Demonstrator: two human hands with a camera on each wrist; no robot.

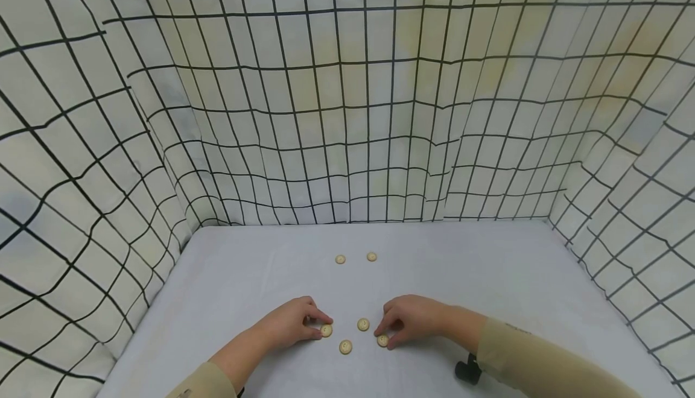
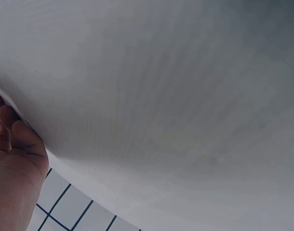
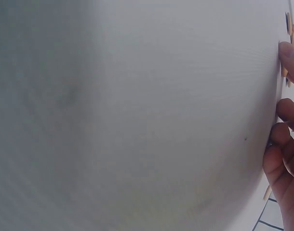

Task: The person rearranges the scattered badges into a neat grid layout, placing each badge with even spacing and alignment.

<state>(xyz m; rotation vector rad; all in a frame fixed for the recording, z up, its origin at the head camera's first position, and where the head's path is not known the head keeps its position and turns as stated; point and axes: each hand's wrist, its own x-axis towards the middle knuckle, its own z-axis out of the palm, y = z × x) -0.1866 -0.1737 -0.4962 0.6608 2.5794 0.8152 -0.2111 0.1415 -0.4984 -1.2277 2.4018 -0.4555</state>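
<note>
In the head view my left hand (image 1: pixel 295 321) has thumb and forefinger at a pale wooden button (image 1: pixel 326 330), pinching it by its edges against the white tabletop. My right hand (image 1: pixel 414 318) holds another wooden button (image 1: pixel 382 341) between thumb and fingers, low on the table. Between the two hands lie a round button (image 1: pixel 363 324) and, a bit nearer, one more button (image 1: pixel 345 347). The left wrist view shows curled fingers (image 2: pixel 26 134) at the cloth, their button hidden. In the right wrist view the thumb (image 3: pixel 290 54) is beside thin button edges.
Farther back on the white table (image 1: pixel 260 265) lie two more buttons, a left one (image 1: pixel 340 259) and a right one (image 1: pixel 371 257). White walls with a black grid (image 1: pixel 347 108) enclose the table at the back and both sides. A black wrist-camera piece (image 1: pixel 468 371) hangs under the right sleeve.
</note>
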